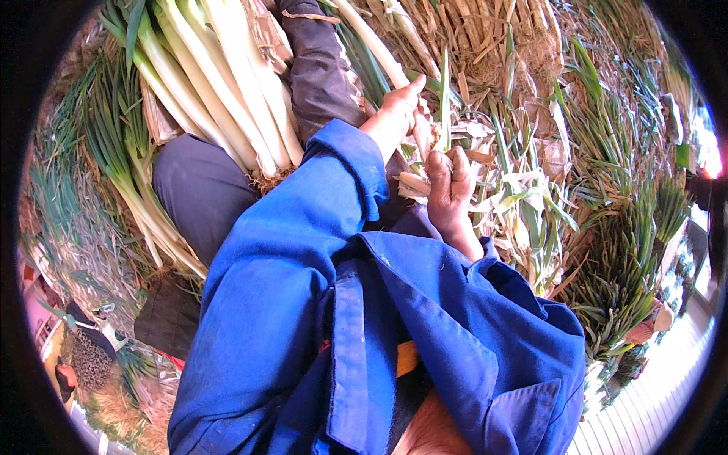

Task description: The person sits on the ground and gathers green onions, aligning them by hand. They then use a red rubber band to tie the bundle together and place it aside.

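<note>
A long leek or large green onion slants down from the top of the view, its white stalk gripped near the root end by my left hand. Close below it, my right hand has bent fingers at the stalk's lower end; whether they pinch a piece of husk cannot be told. Loose peeled leaves lie to the right of my hands. Several cleaned leeks with white stalks lie over my left leg, roots towards me.
More green onions lie at the left. Unpeeled stalks with dry husks and roots are piled at the top. Green leaves heap up at the right. A person in dark clothing is at the lower left, near the rim.
</note>
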Action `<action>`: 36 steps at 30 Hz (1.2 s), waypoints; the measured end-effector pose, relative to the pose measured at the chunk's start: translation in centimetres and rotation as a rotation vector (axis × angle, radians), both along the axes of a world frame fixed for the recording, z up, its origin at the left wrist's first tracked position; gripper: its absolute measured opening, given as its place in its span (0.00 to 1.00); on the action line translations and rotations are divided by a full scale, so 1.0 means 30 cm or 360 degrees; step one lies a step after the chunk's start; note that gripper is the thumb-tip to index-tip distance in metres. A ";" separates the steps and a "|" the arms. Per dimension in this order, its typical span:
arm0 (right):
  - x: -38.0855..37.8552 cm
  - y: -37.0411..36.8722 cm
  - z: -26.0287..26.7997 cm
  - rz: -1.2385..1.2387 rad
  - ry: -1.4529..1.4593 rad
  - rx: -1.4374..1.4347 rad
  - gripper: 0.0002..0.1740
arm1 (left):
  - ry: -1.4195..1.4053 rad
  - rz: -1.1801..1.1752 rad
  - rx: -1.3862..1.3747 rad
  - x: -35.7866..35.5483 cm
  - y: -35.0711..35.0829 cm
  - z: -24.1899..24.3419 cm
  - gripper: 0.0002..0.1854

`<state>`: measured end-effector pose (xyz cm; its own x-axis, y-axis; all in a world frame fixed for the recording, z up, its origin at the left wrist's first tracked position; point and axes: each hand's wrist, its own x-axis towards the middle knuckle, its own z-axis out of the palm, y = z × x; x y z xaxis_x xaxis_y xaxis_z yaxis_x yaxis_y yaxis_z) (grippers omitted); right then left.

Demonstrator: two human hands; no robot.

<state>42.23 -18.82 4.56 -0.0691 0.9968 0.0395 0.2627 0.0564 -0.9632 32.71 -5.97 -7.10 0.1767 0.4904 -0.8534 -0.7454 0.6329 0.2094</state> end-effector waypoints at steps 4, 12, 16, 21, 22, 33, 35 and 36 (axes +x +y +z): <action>-0.010 -0.014 0.022 0.0031 -0.0070 0.0034 0.08 | 0.0015 -0.0062 0.0054 -0.009 -0.012 -0.026 0.19; 0.030 -0.137 0.143 -0.0142 -0.0841 0.0511 0.09 | 0.0383 0.0005 0.0268 -0.185 0.046 -0.041 0.19; 0.214 -0.157 0.186 -0.0552 -0.0932 0.0279 0.09 | 0.0247 0.0104 0.0314 -0.213 0.079 -0.083 0.19; 0.640 -0.012 0.209 -0.0557 -0.1685 0.0631 0.11 | 0.0304 0.0270 0.0307 -0.246 0.073 -0.087 0.21; 0.749 -0.026 0.163 -0.0686 -0.1949 0.0469 0.11 | 0.0232 0.0304 0.0356 -0.239 0.071 -0.096 0.20; 0.910 -0.031 -0.145 -0.0198 -0.1992 -0.1223 0.32 | -0.0063 0.0075 0.0493 -0.135 -0.096 0.092 0.09; 0.640 0.147 -0.224 -0.0033 -0.1208 -0.0809 0.27 | -0.0021 -0.0023 0.0338 -0.101 -0.137 0.187 0.07; 0.530 0.255 -0.257 0.0260 -0.0921 -0.0815 0.25 | -0.0073 -0.0156 0.0388 -0.106 -0.169 0.198 0.06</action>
<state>58.11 -11.17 -3.14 -0.0857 0.8567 -0.5086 0.7566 -0.2762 -0.5927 29.54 -11.03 -1.16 0.2691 0.6592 -0.7021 -0.6950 0.6376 0.3323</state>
